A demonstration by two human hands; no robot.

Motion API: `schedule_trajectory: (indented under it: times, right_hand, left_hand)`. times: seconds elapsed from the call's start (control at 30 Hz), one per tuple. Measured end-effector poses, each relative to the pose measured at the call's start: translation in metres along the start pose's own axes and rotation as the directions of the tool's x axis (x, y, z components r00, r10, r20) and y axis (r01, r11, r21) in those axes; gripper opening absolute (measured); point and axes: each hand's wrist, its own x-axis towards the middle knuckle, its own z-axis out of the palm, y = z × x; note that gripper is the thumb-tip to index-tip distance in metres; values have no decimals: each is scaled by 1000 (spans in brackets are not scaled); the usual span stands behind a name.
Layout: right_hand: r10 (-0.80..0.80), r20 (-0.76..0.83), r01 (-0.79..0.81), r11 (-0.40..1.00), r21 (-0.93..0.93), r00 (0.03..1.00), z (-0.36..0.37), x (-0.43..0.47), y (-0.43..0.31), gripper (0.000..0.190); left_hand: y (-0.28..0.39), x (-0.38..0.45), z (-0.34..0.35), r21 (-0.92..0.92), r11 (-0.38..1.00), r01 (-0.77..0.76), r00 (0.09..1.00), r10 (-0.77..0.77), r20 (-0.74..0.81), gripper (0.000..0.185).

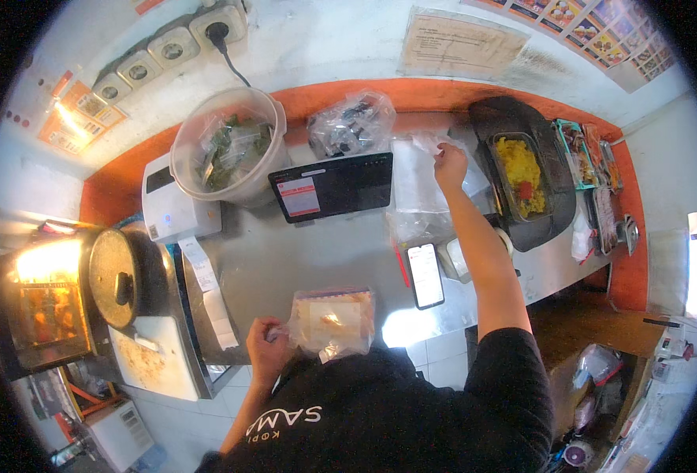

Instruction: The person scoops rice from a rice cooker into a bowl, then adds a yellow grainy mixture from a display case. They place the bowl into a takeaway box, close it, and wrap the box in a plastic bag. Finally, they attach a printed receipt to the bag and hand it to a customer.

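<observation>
My left hand [270, 349] grips the gathered end of a clear plastic bag [366, 319] at the counter's near edge. Inside that bag sits a boxed or wrapped item [327, 316]; the film's glare hides what it is. At the far side of the counter, my right hand [452, 164] pinches the corner of a thin clear plastic sheet or bag [431, 142]. Beneath it lies a stack of flat plastic bags [414, 183]. A lit smartphone [425, 277] lies below my right forearm, beside a red pen-like stick [400, 263].
A tablet [333, 186] stands mid-counter. Left of it are a clear bucket [180, 159] of bagged leaves and a receipt printer [171, 219] trailing paper [206, 278]. A tray of yellow food [519, 171] rests on a black appliance [561, 207]. A cutting board [174, 366] lies left.
</observation>
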Motion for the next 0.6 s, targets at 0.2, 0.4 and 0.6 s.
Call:
schedule_trajectory:
  times: [0.2, 0.4, 0.6]
  right_hand:
    - [140, 56, -147, 978, 146, 989, -61, 10, 6, 16]
    - [285, 233, -352, 505, 788, 930, -155, -21, -76, 8]
    - [-476, 440, -197, 477, 857, 761, -235, -232, -263, 18]
  left_hand:
    - [0, 7, -13, -346, 875, 339, 941, -307, 146, 21]
    - [0, 6, -22, -576, 785, 229, 968, -119, 222, 44]
    - [18, 4, -30, -552, 830, 81, 953, 97, 287, 58]
